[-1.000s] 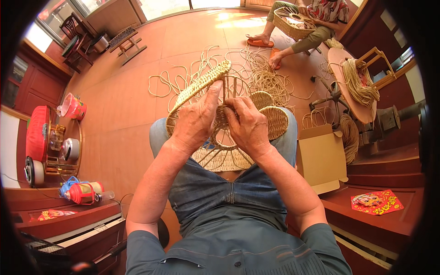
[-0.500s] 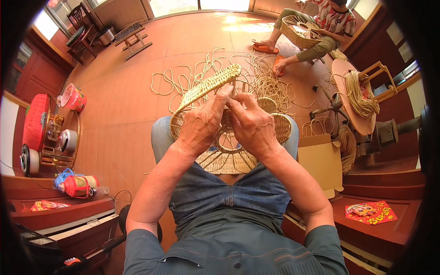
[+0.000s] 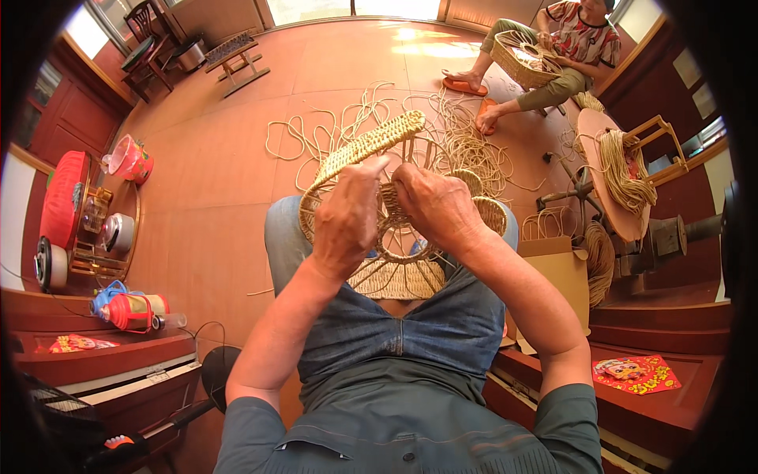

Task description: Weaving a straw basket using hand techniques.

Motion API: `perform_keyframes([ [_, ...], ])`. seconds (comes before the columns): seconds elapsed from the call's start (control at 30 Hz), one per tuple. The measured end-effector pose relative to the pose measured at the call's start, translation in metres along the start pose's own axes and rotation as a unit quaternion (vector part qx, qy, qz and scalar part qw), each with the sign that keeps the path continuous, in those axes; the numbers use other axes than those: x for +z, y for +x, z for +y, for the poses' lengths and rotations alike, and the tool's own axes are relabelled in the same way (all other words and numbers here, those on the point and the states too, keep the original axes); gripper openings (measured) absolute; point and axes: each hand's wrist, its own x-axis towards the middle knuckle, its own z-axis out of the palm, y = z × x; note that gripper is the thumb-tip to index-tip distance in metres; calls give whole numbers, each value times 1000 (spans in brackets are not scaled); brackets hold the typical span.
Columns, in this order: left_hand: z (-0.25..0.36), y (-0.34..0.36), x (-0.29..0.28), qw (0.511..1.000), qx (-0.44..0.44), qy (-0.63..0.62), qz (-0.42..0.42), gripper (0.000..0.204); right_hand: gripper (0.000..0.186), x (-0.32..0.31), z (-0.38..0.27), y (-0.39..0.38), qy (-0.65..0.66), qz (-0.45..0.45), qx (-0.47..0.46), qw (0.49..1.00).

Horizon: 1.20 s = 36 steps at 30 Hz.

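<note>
A half-woven straw basket (image 3: 367,148) rests across my lap, with a woven rim band, bare spokes and round ring openings. My left hand (image 3: 347,207) is at the near side of its raised rim, fingers curled and partly smeared by motion. Close beside it, my right hand (image 3: 433,197) has its fingers bent together at the spokes under the rim. Whatever strand the fingertips pinch is hidden behind the hands. A flat woven panel (image 3: 395,280) of the basket lies between my thighs. Loose straw cord (image 3: 470,150) trails from the far side onto the floor.
At the far right a seated person (image 3: 580,39) holds a similar basket (image 3: 527,62). A round board (image 3: 604,174) carries coiled cord (image 3: 624,170). An open cardboard box (image 3: 553,272) stands by my right knee. To the left are a thermos (image 3: 130,310) and a red bucket (image 3: 130,160).
My hands have drawn slightly apart at the fingertips, the left turning more upright. The whole view has shifted a little. The far person's hand has lowered toward their basket.
</note>
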Motion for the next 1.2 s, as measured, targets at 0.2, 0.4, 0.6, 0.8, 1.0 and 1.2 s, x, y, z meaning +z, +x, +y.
perform_keyframes([
  [0.2,11,-25,0,993,-103,-52,34,18,12,3,-1,-3,16,-26,50,998],
  [0.4,10,-27,14,996,-80,-31,24,20,13,-4,-1,0,61,-31,52,996],
  [0.6,8,-27,21,996,-73,-21,35,20,17,-15,3,7,106,-61,61,991],
  [0.8,6,-26,24,998,-31,43,45,18,16,-15,7,10,108,-102,85,985],
  [1.0,5,-20,23,996,-17,77,-28,19,19,-17,1,14,86,-96,110,986],
  [1.2,16,-8,23,986,-2,165,-32,14,21,-20,4,10,83,-86,74,990],
])
